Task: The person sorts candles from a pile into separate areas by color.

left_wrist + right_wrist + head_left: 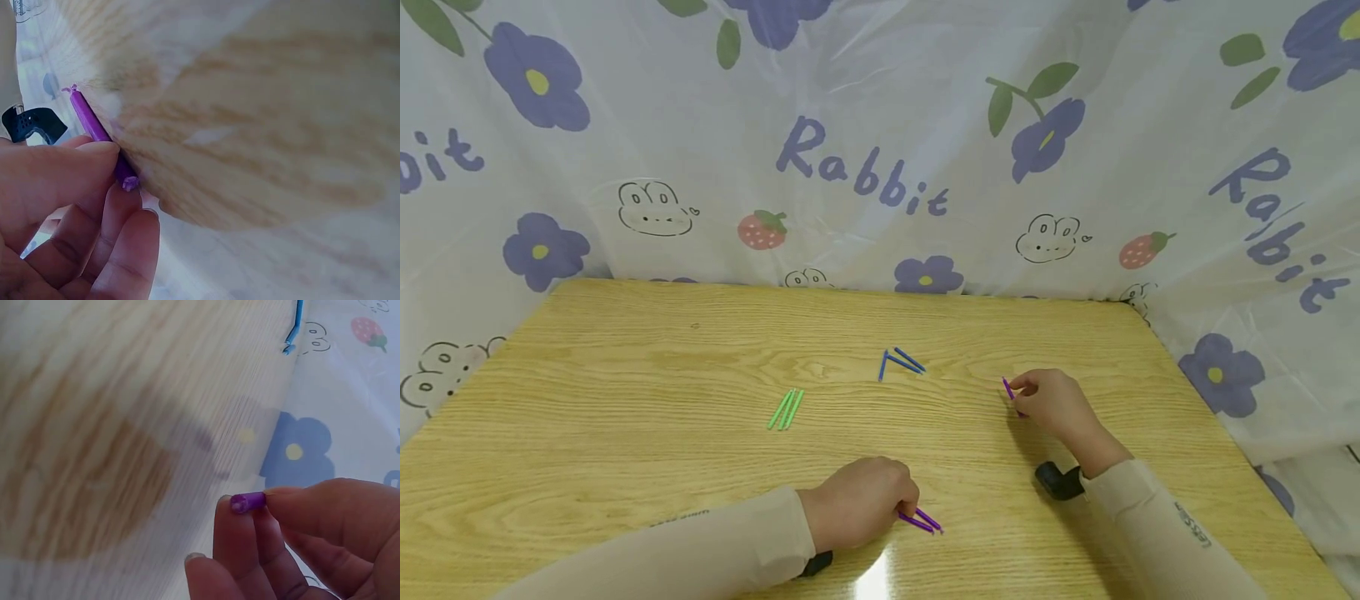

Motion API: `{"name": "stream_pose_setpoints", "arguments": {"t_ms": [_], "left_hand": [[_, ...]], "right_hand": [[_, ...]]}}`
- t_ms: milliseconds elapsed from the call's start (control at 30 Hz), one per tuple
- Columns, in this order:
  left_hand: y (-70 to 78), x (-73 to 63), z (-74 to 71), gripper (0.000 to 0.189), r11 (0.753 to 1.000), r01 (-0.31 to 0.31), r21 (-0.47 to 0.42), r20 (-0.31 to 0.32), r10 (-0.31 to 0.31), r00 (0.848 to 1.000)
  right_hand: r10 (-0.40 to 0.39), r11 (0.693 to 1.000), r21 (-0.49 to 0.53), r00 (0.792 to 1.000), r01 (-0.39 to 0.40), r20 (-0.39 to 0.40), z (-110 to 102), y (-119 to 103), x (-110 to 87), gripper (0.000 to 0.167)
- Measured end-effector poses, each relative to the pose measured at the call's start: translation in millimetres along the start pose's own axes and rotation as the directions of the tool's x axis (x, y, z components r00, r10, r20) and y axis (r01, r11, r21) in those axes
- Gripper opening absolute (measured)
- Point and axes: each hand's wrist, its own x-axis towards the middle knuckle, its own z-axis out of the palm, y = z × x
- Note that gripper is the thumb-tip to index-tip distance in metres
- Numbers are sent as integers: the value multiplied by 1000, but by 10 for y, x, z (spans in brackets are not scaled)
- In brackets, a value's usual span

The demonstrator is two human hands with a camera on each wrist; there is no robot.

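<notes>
My left hand [863,503] is low over the front of the table and pinches thin purple sticks [927,522]. Two stick ends poke out past its fingertips in the head view. Close up in the left wrist view, a purple stick [95,122] with a small frayed tip lies between thumb and fingers. Farther right, my right hand [1057,407] pinches another purple stick [1009,390] by thumb and fingertips. Its blunt end [240,503] points at the right wrist camera. The rest of that stick is hidden behind the fingers there.
Three blue sticks [904,363] lie at the middle of the wooden table [625,400], one angled against another. Left of them, three green sticks [787,410] lie side by side. A printed curtain [865,100] hangs along the back and sides.
</notes>
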Motion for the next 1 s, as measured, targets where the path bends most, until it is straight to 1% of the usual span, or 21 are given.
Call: {"name": "stream_pose_setpoints", "arguments": {"t_ms": [300, 600, 867, 1000], "left_hand": [[-10, -4, -2, 21, 1000, -9, -12, -1, 9, 1000], [-16, -1, 3, 20, 1000, -11, -22, -3, 11, 1000], [-14, 2, 4, 21, 1000, -2, -26, 5, 2, 1000], [-19, 1, 3, 22, 999, 0, -32, -2, 0, 1000]], "right_hand": [[18, 999, -51, 1000, -18, 13, -2, -7, 35, 28], [44, 988, -147, 999, -40, 27, -26, 12, 82, 28], [59, 990, -131, 997, -52, 54, -31, 17, 87, 28], [54, 989, -144, 997, -45, 62, -28, 30, 102, 28]]}}
